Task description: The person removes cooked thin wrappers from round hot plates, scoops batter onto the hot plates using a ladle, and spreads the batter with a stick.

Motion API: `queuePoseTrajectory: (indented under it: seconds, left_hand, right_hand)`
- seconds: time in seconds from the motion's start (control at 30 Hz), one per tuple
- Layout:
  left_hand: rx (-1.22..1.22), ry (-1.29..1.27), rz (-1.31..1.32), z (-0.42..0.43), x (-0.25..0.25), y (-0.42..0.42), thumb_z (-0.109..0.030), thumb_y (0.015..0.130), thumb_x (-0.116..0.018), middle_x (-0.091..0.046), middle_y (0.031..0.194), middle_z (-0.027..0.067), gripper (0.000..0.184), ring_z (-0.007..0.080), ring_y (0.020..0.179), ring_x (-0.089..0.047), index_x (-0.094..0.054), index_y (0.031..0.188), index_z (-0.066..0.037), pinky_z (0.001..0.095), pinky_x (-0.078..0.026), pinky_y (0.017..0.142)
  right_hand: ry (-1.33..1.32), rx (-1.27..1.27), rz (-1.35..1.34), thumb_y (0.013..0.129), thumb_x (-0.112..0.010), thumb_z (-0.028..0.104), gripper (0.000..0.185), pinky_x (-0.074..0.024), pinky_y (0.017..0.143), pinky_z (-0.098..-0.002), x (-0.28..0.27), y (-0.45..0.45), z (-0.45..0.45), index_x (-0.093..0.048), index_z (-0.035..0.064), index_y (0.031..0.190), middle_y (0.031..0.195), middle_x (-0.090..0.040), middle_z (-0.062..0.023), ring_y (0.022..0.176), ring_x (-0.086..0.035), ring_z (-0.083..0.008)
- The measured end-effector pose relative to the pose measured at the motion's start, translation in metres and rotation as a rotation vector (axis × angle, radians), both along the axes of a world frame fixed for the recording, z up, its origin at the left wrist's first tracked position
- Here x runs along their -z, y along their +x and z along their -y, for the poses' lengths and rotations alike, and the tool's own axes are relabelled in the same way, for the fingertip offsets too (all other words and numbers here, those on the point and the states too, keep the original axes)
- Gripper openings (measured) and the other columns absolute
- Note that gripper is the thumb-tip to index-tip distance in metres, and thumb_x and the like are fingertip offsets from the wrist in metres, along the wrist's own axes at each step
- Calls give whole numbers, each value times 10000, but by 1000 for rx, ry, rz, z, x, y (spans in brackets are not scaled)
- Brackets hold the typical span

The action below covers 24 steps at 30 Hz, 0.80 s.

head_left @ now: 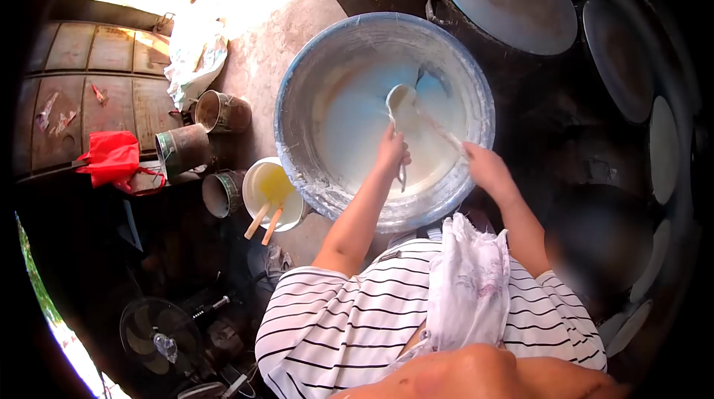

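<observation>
A large round blue tub stands in front of me with pale, milky liquid in it. Over the liquid, my left hand is closed around the handle of a ladle, whose round bowl points away from me. My right hand is at the tub's right side, its fingers closed on a pale stick that slants up toward the ladle bowl. Whether the stick's far end touches the bowl is hard to tell.
Left of the tub are a white bucket with yellow contents and two wooden handles, metal buckets and a red bag. A fan stands lower left. Large round lids line the right side.
</observation>
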<state>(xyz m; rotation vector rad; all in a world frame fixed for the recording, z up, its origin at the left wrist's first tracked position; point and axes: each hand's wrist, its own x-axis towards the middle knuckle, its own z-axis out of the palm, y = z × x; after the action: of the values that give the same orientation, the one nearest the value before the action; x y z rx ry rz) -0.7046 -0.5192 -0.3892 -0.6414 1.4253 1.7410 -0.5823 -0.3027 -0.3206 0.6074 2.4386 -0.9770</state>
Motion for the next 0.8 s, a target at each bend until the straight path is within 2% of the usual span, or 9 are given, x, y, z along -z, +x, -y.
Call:
queuePoseTrajectory:
  seconds: [0.03, 0.1, 0.23, 0.33, 0.47, 0.57, 0.63, 0.77, 0.8]
  left_hand:
    - [-25, 161, 91, 15, -6, -9, -110, 955, -383, -348, 606, -5, 443, 107, 435, -344, -278, 1377, -192, 270, -332, 381]
    - [-101, 60, 83, 12, 11, -4, -111, 956, -383, -343, 615, -11, 471, 95, 442, -330, -258, 1399, -212, 251, -317, 385]
    - [86, 118, 108, -5, -25, -8, -116, 958, -394, -344, 636, -22, 510, 85, 458, -320, -231, 1426, -238, 235, -309, 395]
    - [-129, 96, 38, 0, 15, -30, -139, 961, -412, -324, 615, -32, 539, 89, 448, -310, -218, 1451, -252, 252, -319, 393]
    - [324, -60, -133, -28, -8, -49, -143, 966, -386, -341, 584, -22, 495, 94, 422, -339, -276, 1437, -247, 246, -332, 374]
    - [200, -244, -216, -39, 31, -64, -148, 968, -375, -347, 567, -14, 494, 99, 409, -352, -267, 1435, -266, 249, -327, 362]
    - [94, -161, -93, -46, 51, -32, -187, 972, -375, -330, 561, -17, 498, 92, 411, -332, -235, 1440, -283, 238, -304, 353]
    - [-231, 310, 321, -64, 58, -2, -245, 967, -423, -322, 564, -36, 181, 68, 424, -303, -435, 1132, -172, 217, -294, 359]
    - [-301, 428, 449, -70, 67, 0, -256, 965, -437, -321, 565, -41, 151, 63, 427, -299, -462, 1039, -127, 212, -293, 362]
  right_hand:
    - [29, 75, 7, 896, -421, 178, 371, -469, 854, -457, -7, 5, -5, -528, 134, 1249, 1044, -623, -235, 1001, -592, -395]
    - [81, 231, 15, 899, -409, 184, 396, -463, 871, -449, -19, 15, -16, -518, 143, 1278, 1068, -616, -234, 1017, -588, -392]
    - [86, 44, 117, 883, -377, 128, 441, -449, 878, -468, -16, 4, 35, -497, 151, 1307, 1082, -595, -270, 1015, -578, -418]
    - [74, 275, 54, 913, -369, 159, 408, -464, 854, -461, -4, 14, 11, -510, 166, 1296, 1038, -615, -261, 985, -587, -423]
    - [90, 227, 13, 924, -390, 207, 392, -472, 831, -475, 3, -4, 25, -513, 221, 1296, 985, -633, -248, 933, -601, -426]
    - [156, 336, 153, 917, -414, 197, 398, -476, 813, -481, 17, 4, 16, -503, 217, 1305, 957, -632, -252, 918, -606, -421]
    - [86, 275, 58, 912, -415, 170, 406, -476, 820, -471, 35, 6, 34, -496, 190, 1310, 959, -633, -251, 930, -609, -407]
    - [-198, 290, -137, 892, -462, 135, 396, -454, 876, -428, 29, 14, 34, -506, 97, 1284, 1069, -606, -240, 1032, -569, -395]
    - [-253, 290, -96, 892, -461, 127, 407, -457, 781, -399, 20, 17, 30, -497, 95, 1296, 990, -614, -208, 909, -573, -344]
